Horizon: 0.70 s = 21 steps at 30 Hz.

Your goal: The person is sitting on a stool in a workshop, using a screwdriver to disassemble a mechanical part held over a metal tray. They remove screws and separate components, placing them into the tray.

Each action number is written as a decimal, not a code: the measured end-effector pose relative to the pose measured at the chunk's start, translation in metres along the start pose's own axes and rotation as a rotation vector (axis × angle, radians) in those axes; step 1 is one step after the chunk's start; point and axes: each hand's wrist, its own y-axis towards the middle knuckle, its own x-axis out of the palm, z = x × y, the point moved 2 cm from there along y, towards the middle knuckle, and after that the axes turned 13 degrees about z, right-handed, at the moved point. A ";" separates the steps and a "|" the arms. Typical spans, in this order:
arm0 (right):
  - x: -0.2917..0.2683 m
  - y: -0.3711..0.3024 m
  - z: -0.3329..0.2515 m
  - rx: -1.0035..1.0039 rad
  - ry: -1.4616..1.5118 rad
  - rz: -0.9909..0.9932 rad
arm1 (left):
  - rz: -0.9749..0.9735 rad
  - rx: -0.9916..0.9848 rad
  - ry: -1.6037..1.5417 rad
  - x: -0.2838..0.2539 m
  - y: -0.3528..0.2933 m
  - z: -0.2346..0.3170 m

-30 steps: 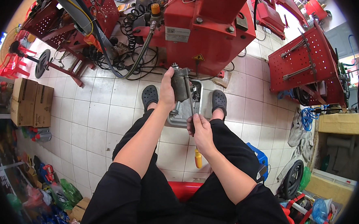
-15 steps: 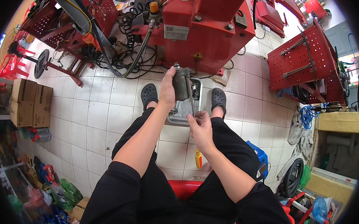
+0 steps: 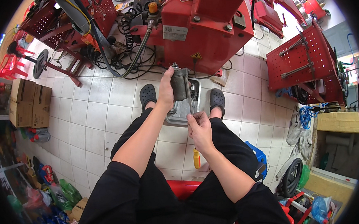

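A grey metal cylindrical part with a threaded stub on top is raised above the tray, and my left hand is closed around its left side. My right hand pinches a thin metal shaft beside the part's lower right. Below that hand shows the yellow and red handle of a screwdriver, in line with the shaft; my fingers and palm cover the stretch between. Under both hands a metal tray rests on the floor between my feet, with small dark parts inside. Where the shaft's tip touches cannot be made out.
A red machine stands just beyond the tray, with black hoses and cables at its left. Red perforated stands rise on both sides. Cardboard boxes sit at left, a blue case by my right leg.
The view has shifted very slightly. Both hands keep their grips, and the metal part stays in the same place over the tray.
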 end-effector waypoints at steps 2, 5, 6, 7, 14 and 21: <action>0.002 0.000 0.000 0.032 0.066 0.000 | -0.004 -0.009 -0.011 0.001 -0.002 0.002; 0.001 0.002 0.000 0.103 0.133 -0.028 | -0.008 0.006 -0.010 -0.002 0.000 0.003; -0.001 0.005 -0.001 0.128 0.151 -0.040 | -0.012 0.014 -0.008 -0.001 0.001 0.001; 0.000 0.005 -0.001 0.017 0.109 0.004 | -0.018 0.021 -0.005 0.000 0.002 0.000; 0.003 0.009 0.017 -0.093 0.003 0.011 | -0.033 -0.015 -0.103 -0.012 0.009 -0.005; 0.000 0.005 0.006 -0.203 -0.047 0.132 | 0.024 -0.048 -0.050 0.002 0.000 -0.006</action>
